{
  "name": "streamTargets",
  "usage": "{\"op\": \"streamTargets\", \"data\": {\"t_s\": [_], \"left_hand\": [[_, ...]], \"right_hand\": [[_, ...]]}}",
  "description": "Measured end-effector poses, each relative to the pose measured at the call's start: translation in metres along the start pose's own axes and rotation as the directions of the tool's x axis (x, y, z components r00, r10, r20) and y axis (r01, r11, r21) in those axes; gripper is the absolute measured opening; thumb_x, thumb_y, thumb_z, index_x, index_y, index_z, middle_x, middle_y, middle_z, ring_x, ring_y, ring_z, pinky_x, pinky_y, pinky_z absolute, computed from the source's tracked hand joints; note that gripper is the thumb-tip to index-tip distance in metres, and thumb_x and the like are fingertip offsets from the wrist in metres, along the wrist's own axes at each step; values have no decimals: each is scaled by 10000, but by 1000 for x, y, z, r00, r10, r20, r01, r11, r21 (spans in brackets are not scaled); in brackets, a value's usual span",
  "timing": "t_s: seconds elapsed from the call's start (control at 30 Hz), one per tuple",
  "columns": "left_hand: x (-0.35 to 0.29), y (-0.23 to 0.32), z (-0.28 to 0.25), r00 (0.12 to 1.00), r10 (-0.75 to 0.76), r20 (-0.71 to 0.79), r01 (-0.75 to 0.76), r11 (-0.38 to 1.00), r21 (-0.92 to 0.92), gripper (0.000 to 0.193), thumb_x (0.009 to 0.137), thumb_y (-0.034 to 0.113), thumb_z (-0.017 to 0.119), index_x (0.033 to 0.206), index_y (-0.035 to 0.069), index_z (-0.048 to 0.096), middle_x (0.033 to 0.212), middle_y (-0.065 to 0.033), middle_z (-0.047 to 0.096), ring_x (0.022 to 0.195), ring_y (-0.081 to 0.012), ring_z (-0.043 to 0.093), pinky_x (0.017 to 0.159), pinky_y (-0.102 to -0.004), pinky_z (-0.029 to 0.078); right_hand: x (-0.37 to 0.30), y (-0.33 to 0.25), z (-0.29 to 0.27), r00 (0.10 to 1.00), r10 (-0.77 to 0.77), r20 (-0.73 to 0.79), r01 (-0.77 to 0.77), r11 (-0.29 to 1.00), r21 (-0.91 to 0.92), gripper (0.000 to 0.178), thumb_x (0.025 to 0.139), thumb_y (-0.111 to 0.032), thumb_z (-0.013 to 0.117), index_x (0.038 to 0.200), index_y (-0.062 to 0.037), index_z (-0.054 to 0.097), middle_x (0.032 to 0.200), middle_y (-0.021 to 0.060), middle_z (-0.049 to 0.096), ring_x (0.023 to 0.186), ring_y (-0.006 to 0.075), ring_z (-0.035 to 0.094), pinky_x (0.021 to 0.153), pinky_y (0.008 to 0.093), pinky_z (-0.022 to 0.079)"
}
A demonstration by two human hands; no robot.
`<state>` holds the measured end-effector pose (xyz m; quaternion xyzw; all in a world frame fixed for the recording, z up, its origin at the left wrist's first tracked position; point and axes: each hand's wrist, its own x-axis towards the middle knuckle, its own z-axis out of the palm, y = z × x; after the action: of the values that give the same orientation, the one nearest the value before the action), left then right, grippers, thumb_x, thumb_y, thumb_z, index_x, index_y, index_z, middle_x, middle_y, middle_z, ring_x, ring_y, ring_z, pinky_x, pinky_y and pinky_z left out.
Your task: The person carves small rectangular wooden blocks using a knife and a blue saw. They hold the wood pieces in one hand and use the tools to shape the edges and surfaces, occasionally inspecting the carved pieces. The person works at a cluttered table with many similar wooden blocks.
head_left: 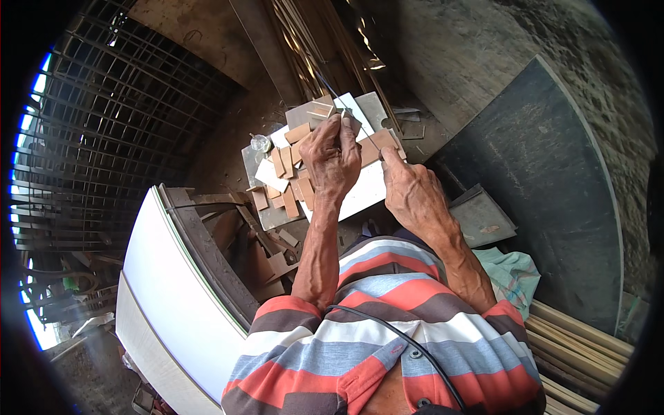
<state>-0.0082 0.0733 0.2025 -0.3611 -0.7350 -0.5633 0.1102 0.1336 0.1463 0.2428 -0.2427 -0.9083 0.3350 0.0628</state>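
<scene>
My left hand (330, 158) is raised over a small worktable, thumb and fingers pinched around a small pale piece (344, 115) whose kind I cannot make out. My right hand (416, 192) is closed, its index finger stretched along a thin, dark, rod-like tool (371, 137). That tool slants away past the left fingertips. Below the hands a white board (365, 185) lies on the table. Several small brown wooden blocks (289, 206) are scattered to the left, with a white square piece (271, 174) among them. Near them stands a clear round container (261, 143).
A dark metal grid (117, 124) stands at the left. Closer to me are a white curved panel (181, 266) and wood offcuts (259, 259). On the right lean a large dark board (536, 180), a pale green sack (508, 277) and long wooden strips (581, 346).
</scene>
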Motion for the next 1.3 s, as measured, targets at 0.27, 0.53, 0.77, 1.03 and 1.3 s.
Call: {"op": "streamTargets", "data": {"t_s": [0.27, 0.53, 0.77, 1.03, 1.3], "left_hand": [[2, 0, -2, 995, -96, 11, 96, 995, -34, 132, 908, 58, 597, 892, -35, 690, 661, -120, 649, 541, -144, 600, 492, -303, 450], [4, -2, -7, 994, -105, 30, 104, 994, 31, 127, 916, 33, 578, 891, -34, 684, 662, -92, 629, 571, -114, 594, 524, -277, 456], [2, 0, -4, 999, -23, -35, 24, 1000, 16, 164, 921, 67, 601, 862, -67, 675, 621, -80, 624, 559, -102, 593, 497, -265, 437], [5, -3, -7, 993, -97, -65, 101, 994, 49, 168, 918, 76, 609, 893, -73, 682, 653, -89, 643, 566, -113, 593, 501, -276, 438], [0, 6, -2, 984, -172, -41, 173, 985, 9, 121, 893, 55, 624, 881, -58, 667, 680, -134, 641, 565, -202, 615, 538, -334, 458]], "right_hand": [[8, -2, -2, 1000, 1, -30, -1, 1000, 19, 162, 910, -110, 478, 1047, -27, 451, 686, 265, 627, 736, 476, 643, 630, 554, 496], [4, -3, 1, 1000, -26, -9, 27, 999, 25, 219, 895, -103, 478, 1102, -30, 461, 712, 282, 635, 735, 472, 648, 657, 544, 522], [17, -6, 6, 1000, -15, -16, 16, 999, 30, 365, 835, -101, 561, 1184, -44, 470, 793, 255, 670, 790, 439, 666, 694, 523, 529], [14, -4, 0, 999, 1, -37, 3, 993, 118, 144, 933, -121, 464, 1046, -31, 471, 714, 272, 615, 748, 501, 609, 648, 568, 470], [19, 3, 4, 998, 58, -28, -56, 997, 55, 139, 923, -106, 473, 1042, -36, 473, 732, 292, 621, 775, 495, 625, 649, 556, 484]]}}
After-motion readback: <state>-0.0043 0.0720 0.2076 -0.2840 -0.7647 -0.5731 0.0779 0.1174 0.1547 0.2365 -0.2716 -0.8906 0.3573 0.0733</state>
